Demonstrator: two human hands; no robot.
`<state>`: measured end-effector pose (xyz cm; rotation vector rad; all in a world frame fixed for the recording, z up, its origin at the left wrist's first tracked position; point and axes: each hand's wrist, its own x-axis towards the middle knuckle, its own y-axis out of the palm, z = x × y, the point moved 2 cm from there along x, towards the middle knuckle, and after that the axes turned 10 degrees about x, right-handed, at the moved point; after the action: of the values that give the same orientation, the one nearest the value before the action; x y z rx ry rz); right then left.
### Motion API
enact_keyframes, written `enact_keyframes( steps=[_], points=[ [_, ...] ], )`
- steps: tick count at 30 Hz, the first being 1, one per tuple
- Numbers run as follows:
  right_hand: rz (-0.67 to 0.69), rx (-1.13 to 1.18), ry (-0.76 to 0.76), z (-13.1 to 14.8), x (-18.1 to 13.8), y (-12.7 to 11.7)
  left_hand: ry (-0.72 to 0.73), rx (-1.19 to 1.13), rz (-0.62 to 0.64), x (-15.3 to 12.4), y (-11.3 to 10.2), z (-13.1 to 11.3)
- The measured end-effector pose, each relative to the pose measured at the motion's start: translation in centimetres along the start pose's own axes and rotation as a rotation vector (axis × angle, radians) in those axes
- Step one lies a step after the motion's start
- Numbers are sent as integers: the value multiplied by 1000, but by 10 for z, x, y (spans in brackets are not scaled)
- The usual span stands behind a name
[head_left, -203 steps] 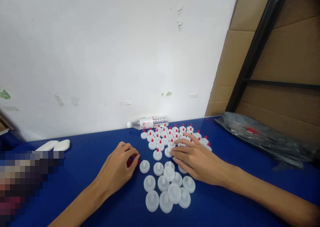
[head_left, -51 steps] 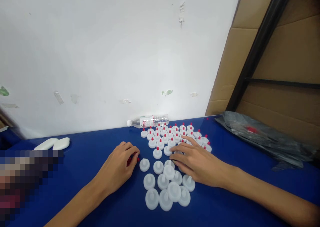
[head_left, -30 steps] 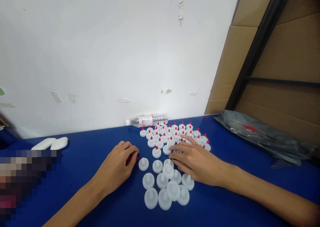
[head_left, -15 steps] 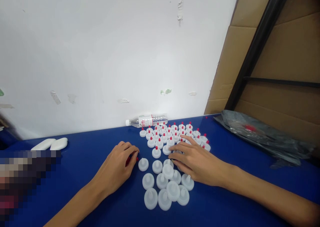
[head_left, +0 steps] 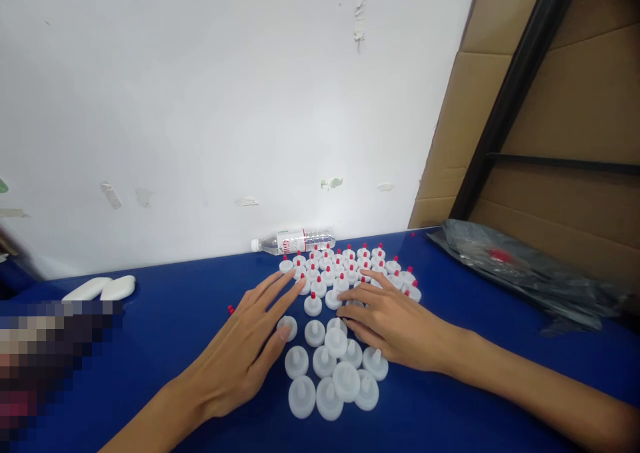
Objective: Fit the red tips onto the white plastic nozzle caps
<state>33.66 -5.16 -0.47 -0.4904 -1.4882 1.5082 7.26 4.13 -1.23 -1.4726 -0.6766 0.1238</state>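
My left hand reaches forward with its fingers spread. Its thumb is over a white nozzle cap without a red tip, and its fingertips are beside the nearest red-tipped caps. My right hand lies among the caps, fingers apart, its fingertips at a red-tipped white cap; its palm and thumb partly cover others. In front of me are several plain white nozzle caps, some leaning on one another. Farther back stand several white caps with red tips.
Small red tips lie left of my left hand on the blue table. A clear bottle lies against the wall. White oval objects are at the left; a grey plastic bag and cardboard are at the right.
My left hand has opened from a curled shape and moved right and forward over the caps. The red tips at its left are now uncovered. My right hand has stayed in place.
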Motion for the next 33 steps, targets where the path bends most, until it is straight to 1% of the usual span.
enact_keyframes(
  steps=[4, 7, 12, 17, 21, 24, 29, 31, 33],
  points=[
    [-8, -1, 3, 0, -1, 1, 59, 10, -3, -4, 6, -8],
    [-2, 1, 6, -1, -2, 1, 75, 28, 14, -5, 7, -6],
    [-5, 2, 10, -1, -1, 2, 129, 53, 93, -4, 7, 0],
    [0, 8, 18, -1, 0, 1, 132, 59, 73, -3, 8, 1],
    [2, 1, 20, 0, 0, 0, 141, 44, 89, -3, 10, 1],
    [0, 3, 21, 0, -1, 0, 137, 29, 63, -2, 8, -1],
    [5, 3, 15, -1, 0, 0, 63, 56, -50, -1, 6, -8],
    [9, 5, 23, -1, 0, 0, 80, 77, -45, 0, 8, -9],
    [9, 7, 28, -1, 0, 1, 101, 88, -15, 0, 12, -8]
  ],
)
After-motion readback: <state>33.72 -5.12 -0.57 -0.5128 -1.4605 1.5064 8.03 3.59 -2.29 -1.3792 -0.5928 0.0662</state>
